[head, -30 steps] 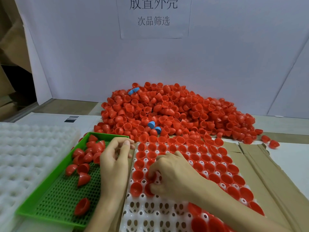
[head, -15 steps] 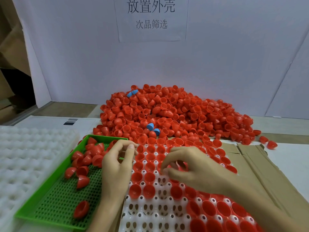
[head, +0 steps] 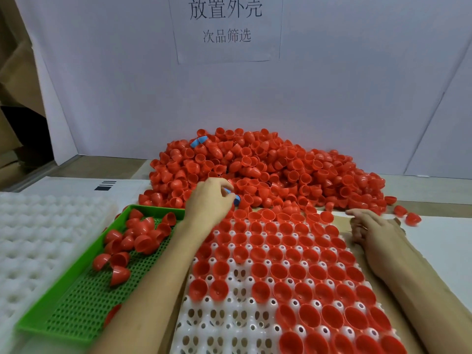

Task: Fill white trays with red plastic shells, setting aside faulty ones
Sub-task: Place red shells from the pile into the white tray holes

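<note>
**Fingers (head: 226, 186) curled at the shell heap, other hand loose**

Left hand (head: 209, 203) reaches past the far edge of the white tray (head: 229, 325) into the red shells heap (head: 268, 164), fingers curled, blue piece (head: 238, 199) at the fingertips; cannot tell if anything is gripped; right hand (head: 373, 227) rests on cardboard (head: 341, 222) just right of the tray's far corner, fingers loosely bent, nothing held; tray mostly filled with shells, near-left cells bare; green tray (head: 76, 315) with loose shells just left of it

Paper sign (head: 226, 29) printed with black characters, fixed to a white backdrop (head: 344, 98), small blue plastic piece (head: 198, 142) seen well below it, barcode label (head: 105, 185) at left, flattened cardboard (head: 342, 224) laid on the worktop (head: 102, 169), brown board (head: 15, 72) at the left edge.
</note>
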